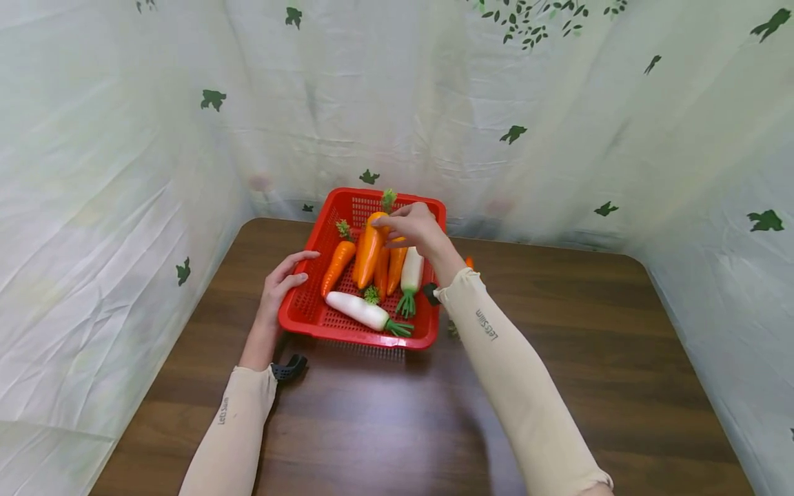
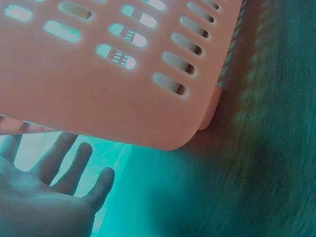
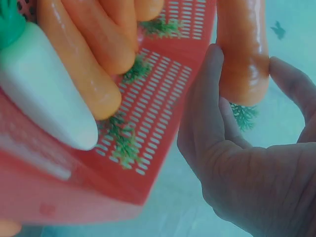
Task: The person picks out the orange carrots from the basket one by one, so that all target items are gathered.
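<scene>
Carrot [image 1: 370, 256]: over the red basket [image 1: 353, 337], pinched between thumb and fingers of the right hand [image 1: 417, 226]. Basket: near the table's far edge, toward the far left corner; contains further carrots [image 1: 338, 266] and two white radishes [image 1: 355, 308]. Left hand [image 1: 277, 288]: at the basket's left rim, fingers extended. Table [image 1: 589, 337]: brown; patterned curtain [image 1: 397, 103] behind its far edge.

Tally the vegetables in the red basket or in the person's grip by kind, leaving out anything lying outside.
Carrots: 5, counting 1 held by the right hand
White radishes: 2
Total: 7
</scene>
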A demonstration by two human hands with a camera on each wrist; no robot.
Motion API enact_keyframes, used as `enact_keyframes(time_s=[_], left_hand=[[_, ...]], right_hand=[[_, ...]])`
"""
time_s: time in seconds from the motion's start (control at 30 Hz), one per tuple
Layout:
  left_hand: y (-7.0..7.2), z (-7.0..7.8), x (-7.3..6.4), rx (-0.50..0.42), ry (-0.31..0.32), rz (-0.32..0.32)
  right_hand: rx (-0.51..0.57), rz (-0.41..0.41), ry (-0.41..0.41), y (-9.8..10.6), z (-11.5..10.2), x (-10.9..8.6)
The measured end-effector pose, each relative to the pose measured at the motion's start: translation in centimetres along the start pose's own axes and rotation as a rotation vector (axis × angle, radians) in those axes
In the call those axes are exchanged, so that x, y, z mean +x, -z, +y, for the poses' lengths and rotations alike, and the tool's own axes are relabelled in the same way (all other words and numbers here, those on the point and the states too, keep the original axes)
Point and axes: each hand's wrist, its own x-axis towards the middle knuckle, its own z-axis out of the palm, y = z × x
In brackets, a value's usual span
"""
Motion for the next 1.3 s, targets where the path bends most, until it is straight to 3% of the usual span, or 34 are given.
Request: enact_keyframes(time_s=[0.7, 1.07, 1.3], left_hand=[[0.1, 0.0, -0.1, -0.022, -0.012, -0.006], [0.1, 0.1, -0.1, -0.072, -0.026, -0.022], [0.0, 0.0, 0.0, -0.058, -0.025, -0.021]], right_hand=[[0.013, 0.061, 0.131, 4.6, 2.5, -5.1], [0.033, 0.077, 0.145, 6.6, 3.8, -6.1], [-0.004, 0.102, 0.131, 9.0, 4.7, -6.5]])
